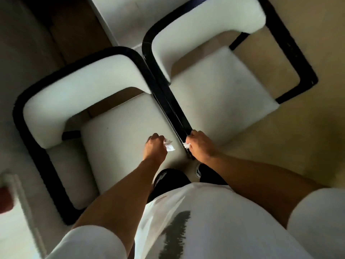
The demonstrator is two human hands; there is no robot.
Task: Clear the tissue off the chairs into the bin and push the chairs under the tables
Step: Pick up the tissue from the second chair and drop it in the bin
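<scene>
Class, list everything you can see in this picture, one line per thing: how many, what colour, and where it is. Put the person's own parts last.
Chairs: two, white cushions on black frames, side by side; left chair, right chair.
Table: one, white, edge beyond the chair backs at top.
Tissue: two white crumpled pieces, one in the left hand over the left chair's seat, one in the right hand at the black frames between the seats.
Floor: beige, right of the chairs.
Red object: one, blurred, far left edge; cannot tell what it is.
Shoes: dark, below the hands.
T-shirt: white with a dark mark.
Left hand: grips tissue.
Right hand: grips tissue.
</scene>
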